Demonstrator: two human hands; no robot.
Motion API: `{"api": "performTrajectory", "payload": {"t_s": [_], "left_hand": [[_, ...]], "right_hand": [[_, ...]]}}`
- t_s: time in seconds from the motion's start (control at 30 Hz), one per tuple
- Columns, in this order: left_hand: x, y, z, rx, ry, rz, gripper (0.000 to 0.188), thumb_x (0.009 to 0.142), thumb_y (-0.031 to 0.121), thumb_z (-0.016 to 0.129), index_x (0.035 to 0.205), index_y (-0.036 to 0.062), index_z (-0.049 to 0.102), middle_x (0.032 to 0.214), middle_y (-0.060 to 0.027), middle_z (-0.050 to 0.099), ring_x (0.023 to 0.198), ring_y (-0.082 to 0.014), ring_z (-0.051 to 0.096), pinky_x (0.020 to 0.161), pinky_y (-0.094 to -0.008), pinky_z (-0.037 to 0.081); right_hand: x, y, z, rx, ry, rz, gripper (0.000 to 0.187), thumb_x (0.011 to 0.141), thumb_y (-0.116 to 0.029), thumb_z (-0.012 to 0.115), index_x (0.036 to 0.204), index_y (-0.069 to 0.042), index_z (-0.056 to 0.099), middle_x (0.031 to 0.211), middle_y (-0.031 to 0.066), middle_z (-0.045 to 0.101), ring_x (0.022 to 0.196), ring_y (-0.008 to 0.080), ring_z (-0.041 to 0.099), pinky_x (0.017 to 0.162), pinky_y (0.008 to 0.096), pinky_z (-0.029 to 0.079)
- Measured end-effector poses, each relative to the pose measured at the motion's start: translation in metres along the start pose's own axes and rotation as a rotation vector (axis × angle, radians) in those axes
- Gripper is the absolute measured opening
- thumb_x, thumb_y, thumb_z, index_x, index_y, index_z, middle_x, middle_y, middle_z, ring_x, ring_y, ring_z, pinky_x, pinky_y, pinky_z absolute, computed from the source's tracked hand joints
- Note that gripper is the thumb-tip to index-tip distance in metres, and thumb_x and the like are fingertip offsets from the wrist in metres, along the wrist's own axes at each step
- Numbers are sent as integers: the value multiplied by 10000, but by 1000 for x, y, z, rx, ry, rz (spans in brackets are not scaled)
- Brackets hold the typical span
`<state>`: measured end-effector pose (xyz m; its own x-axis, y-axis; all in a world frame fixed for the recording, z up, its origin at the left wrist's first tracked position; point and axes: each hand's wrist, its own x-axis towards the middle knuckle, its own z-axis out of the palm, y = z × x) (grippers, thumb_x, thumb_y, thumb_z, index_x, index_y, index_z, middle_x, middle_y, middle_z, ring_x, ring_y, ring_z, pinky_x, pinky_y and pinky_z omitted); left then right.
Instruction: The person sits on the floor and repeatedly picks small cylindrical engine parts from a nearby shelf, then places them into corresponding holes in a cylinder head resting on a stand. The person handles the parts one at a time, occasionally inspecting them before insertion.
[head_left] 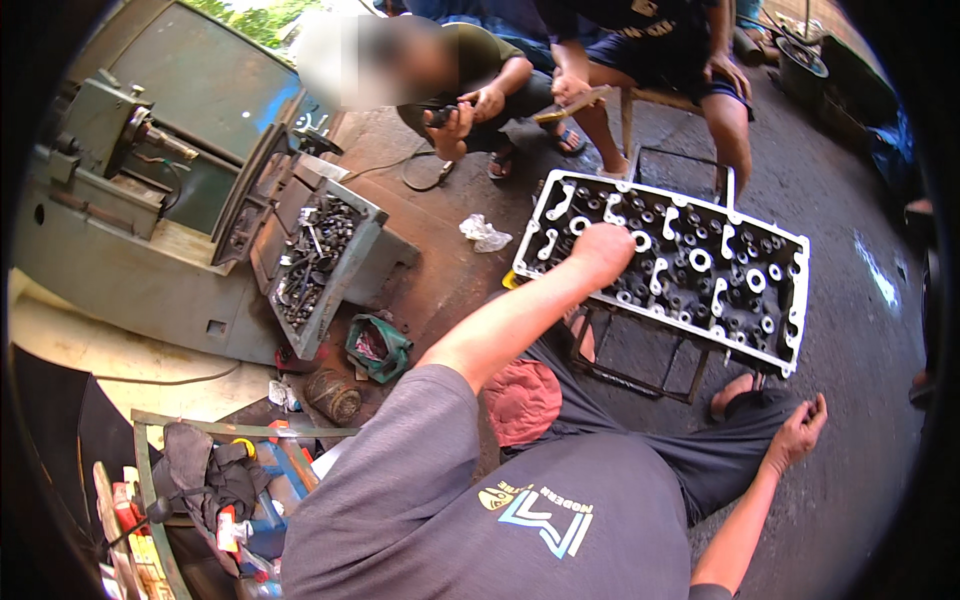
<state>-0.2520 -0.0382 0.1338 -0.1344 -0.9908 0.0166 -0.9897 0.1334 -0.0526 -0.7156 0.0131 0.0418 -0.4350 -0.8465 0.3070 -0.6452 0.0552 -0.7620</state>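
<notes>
A cylinder head (690, 262), a long metal engine part with a pale machined rim and dark recesses full of valve springs, rests on a dark metal frame stand (640, 372) before me. My left hand (606, 255) is closed in a fist over its left half, against the bright bosses; whatever the fingers hold is hidden beneath it. Beside my right knee, my right hand (798, 432) hangs loosely with its fingers partly bent and apart, and I see nothing in it. A reddish cloth (522, 402) lies on my left thigh.
A crouching person (460, 90) holds a dark device; a seated person (640, 50) holds a flat strip. At left are a grey machine (130, 250), a tray of small metal parts (345, 290), a green bag (380, 348) and crumpled plastic (484, 233). A cluttered box (230, 500) stands lower left.
</notes>
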Motion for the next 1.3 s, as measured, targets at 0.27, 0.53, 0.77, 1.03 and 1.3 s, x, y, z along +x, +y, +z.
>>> {"api": "performTrajectory", "payload": {"t_s": [0.27,0.53,0.77,1.03,1.3], "left_hand": [[-2,5,-2,6,-9,-24,136,778,110,596,755,52,717,842,-137,696,812,-293,698,701,-397,564],[-8,6,-4,-14,-9,-27,105,763,50,597,771,21,697,873,-147,674,844,-301,688,725,-387,558],[-7,5,-2,-10,-7,-5,108,761,56,603,787,23,702,877,-147,674,845,-292,687,741,-377,555],[-10,4,-3,6,18,-25,118,778,107,627,796,19,703,882,-144,677,850,-296,684,734,-382,553],[-21,-5,-24,-307,115,-188,266,844,340,661,823,82,719,907,-118,683,848,-298,669,764,-405,536]], "right_hand": [[0,7,3,-57,4,-17,313,948,-191,554,1236,-75,597,1033,101,667,904,210,642,783,335,498],[0,8,-1,-52,-21,41,310,943,-181,558,1237,-90,600,1035,73,661,877,173,627,776,314,496],[1,16,2,-39,2,-24,319,939,-181,564,1242,-86,596,1008,75,664,848,165,624,761,304,494],[2,14,2,-62,-35,-6,318,951,-189,546,1250,-86,584,1082,98,663,937,207,638,814,325,493],[15,-5,-5,-57,-159,101,330,945,-186,554,1252,-66,579,1080,116,652,938,213,622,819,317,482]]}}
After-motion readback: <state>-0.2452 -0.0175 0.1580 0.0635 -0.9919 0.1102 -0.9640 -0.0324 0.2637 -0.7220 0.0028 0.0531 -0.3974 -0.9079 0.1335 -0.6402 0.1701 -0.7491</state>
